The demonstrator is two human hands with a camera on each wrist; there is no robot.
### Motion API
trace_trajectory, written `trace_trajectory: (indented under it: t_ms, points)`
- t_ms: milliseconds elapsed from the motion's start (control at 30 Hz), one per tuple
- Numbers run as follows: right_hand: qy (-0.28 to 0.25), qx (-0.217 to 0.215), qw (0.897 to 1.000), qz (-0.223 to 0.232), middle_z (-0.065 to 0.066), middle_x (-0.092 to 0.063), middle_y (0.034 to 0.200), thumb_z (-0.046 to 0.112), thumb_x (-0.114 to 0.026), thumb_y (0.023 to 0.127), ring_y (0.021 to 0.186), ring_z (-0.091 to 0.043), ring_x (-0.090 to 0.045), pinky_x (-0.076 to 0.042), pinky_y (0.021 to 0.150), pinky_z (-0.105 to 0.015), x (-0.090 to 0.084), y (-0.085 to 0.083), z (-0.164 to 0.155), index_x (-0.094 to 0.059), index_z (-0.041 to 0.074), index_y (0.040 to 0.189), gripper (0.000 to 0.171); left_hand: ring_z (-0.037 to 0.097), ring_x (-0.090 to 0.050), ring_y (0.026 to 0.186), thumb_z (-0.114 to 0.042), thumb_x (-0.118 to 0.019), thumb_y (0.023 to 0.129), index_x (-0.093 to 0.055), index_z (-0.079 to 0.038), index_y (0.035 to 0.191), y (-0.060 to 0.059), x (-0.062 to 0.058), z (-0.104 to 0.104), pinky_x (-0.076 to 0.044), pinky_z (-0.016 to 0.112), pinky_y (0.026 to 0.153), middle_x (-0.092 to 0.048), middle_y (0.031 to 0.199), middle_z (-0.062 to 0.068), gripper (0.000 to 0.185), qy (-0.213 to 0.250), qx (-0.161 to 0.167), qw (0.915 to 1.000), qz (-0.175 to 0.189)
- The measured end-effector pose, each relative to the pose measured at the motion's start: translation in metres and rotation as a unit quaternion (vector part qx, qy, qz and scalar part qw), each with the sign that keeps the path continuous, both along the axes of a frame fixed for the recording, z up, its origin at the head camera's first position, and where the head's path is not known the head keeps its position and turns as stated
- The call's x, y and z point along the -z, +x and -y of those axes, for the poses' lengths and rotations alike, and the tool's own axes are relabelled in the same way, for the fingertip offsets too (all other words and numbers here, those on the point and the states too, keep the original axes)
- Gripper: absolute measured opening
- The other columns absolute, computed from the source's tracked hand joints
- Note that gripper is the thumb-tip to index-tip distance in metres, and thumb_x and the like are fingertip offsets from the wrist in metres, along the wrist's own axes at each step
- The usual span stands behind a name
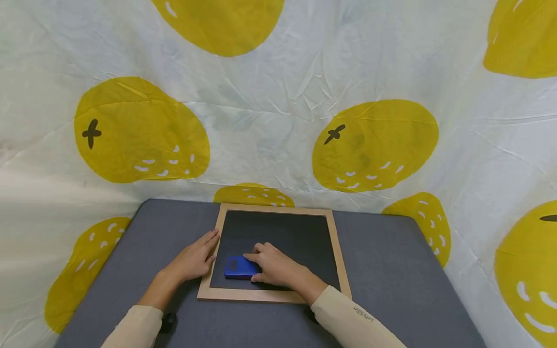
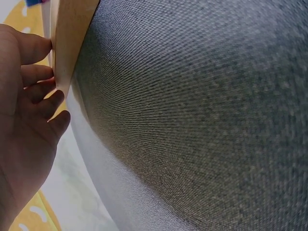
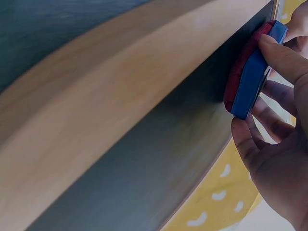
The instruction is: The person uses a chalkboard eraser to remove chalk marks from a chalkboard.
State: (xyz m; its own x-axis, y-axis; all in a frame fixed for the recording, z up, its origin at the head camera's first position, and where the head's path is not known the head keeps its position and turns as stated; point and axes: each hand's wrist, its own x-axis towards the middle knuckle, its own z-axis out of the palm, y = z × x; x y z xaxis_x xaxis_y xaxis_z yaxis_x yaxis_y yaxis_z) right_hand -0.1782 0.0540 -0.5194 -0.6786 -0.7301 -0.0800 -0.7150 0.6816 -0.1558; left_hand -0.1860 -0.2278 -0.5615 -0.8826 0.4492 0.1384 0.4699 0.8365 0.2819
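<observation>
A black chalkboard (image 1: 278,232) with a pale wooden frame (image 1: 252,294) lies on the grey table. My right hand (image 1: 278,267) grips a blue board eraser (image 1: 235,268) at its right end, low on the board's left half. In the right wrist view, thumb and fingers pinch the blue eraser body (image 3: 250,84) along its edges, and its dark red felt pad (image 3: 239,70) faces the board. My left hand (image 1: 193,258) lies along the frame's left side, fingers extended. In the left wrist view, its fingertips (image 2: 44,46) touch the frame's outer edge (image 2: 74,36).
The grey fabric-covered table (image 1: 404,275) extends to both sides of the board. A white cloth (image 1: 270,145) printed with yellow fruit hangs behind and around the table. Dark wrist straps (image 1: 168,322) show under the beige sleeves (image 1: 135,328).
</observation>
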Motion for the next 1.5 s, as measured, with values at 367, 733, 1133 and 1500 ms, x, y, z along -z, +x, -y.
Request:
trace_trajectory:
  t_ms: [367, 733, 1133, 1500]
  points:
    - [0.016, 0.023, 0.999, -0.017, -0.005, -0.062, 0.13, 0.05, -0.073, 0.093, 0.103, -0.017, -0.055, -0.052, 0.092, -0.027, 0.002, -0.009, 0.032, -0.055, 0.02, 0.152, 0.068, 0.043, -0.038, 0.15, -0.01, -0.061, 0.097, -0.04, 0.008, 0.154, 0.001, -0.002, -0.001, -0.038, 0.058, 0.118, -0.035, 0.164, 0.024, 0.064, -0.006, -0.008, 0.9996, 0.027]
    - [0.002, 0.064, 0.998, 0.006, -0.005, -0.061, 0.13, 0.049, -0.074, 0.093, 0.101, -0.017, -0.054, -0.052, 0.09, -0.027, 0.009, -0.011, 0.034, -0.053, 0.022, 0.153, 0.069, 0.043, -0.037, 0.151, -0.009, -0.059, 0.098, -0.038, 0.007, 0.156, 0.0, 0.002, -0.001, -0.037, 0.058, 0.119, -0.033, 0.165, 0.023, 0.064, -0.003, -0.004, 0.9996, 0.028]
    - [-0.006, 0.08, 0.997, 0.017, -0.006, -0.06, 0.127, 0.045, -0.077, 0.091, 0.1, -0.017, -0.051, -0.051, 0.088, -0.029, 0.005, -0.011, 0.005, -0.056, 0.023, 0.151, 0.068, 0.044, -0.039, 0.149, -0.011, -0.062, 0.097, -0.039, 0.008, 0.155, 0.0, 0.005, 0.002, -0.039, 0.058, 0.118, -0.035, 0.164, 0.024, 0.065, -0.006, -0.005, 0.9999, 0.01]
    - [-0.048, 0.131, 0.99, 0.025, -0.006, -0.059, 0.114, 0.042, -0.083, 0.087, 0.094, -0.017, -0.05, -0.049, 0.081, -0.032, 0.006, -0.001, -0.064, -0.061, 0.016, 0.146, 0.068, 0.045, -0.04, 0.148, -0.009, -0.062, 0.096, -0.041, 0.01, 0.153, -0.001, -0.002, 0.001, -0.04, 0.058, 0.116, -0.036, 0.163, 0.025, 0.063, 0.0, 0.006, 0.9999, 0.013]
